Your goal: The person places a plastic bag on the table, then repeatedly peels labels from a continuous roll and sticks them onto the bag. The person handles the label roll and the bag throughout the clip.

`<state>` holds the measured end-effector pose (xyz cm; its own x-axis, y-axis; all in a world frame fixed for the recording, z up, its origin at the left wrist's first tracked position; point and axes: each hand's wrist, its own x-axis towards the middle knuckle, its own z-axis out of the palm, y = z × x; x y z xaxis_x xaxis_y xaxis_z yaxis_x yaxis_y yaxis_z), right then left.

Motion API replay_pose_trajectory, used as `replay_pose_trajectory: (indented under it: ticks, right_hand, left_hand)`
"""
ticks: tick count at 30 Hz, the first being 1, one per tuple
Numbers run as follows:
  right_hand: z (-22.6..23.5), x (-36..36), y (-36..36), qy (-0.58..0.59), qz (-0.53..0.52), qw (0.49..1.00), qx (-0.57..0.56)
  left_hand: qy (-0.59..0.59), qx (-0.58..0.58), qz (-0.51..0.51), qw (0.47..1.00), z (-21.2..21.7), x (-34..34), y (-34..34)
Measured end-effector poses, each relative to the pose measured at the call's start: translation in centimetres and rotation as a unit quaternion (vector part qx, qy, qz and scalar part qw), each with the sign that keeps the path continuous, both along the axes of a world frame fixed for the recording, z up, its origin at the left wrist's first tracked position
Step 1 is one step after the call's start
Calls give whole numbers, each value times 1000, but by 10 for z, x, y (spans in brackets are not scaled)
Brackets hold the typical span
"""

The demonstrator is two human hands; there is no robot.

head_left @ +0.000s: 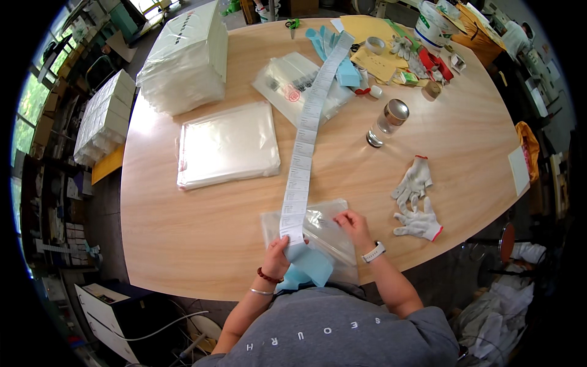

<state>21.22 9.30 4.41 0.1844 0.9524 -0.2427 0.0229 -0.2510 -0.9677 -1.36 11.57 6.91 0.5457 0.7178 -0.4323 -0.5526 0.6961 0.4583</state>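
My left hand (pixel 278 258) pinched a long white paper strip (pixel 306 137), likely to steady it; my right hand (pixel 358 230), fingertips together, was near clear plastic bags (pixel 343 260).

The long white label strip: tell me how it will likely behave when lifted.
The label strip is probably floppy and light, as it looks thin and narrow. With the left hand at its near end, the long far stretch would likely sag or trail.

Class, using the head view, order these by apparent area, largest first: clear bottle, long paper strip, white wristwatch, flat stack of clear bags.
1. Flat stack of clear bags
2. Long paper strip
3. Clear bottle
4. White wristwatch
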Motion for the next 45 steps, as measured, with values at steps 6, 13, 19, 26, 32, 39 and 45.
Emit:
replay_pose_trajectory:
  ticks: [6,13,19,26,32,39,45]
  right_hand:
    - [-20,-41,-25,-27,232,969,-75]
    - [1,-45,-12,-11,81,996,30]
    - [11,-45,-17,-203,118,965,114]
    - [40,-47,-42,-393,144,862,285]
    - [4,-4,-17,-170,-20,982,78]
    - [-25,11,14,-142,-25,990,2]
    - [-40,11,14,-190,-33,981,26]
  left_hand:
    - [16,21,-5,1000,-22,3,-1]
    - [188,107,-62,974,-53,10,-12]
    - [168,3,-48,985,-50,17,-2]
    - [136,-44,24,989,-63,13,-6]
    - [149,-80,30,985,-47,7,-9]
    - [152,-84,39,984,-52,4,-10]
    - [151,-86,38,984,-51,5,-10]
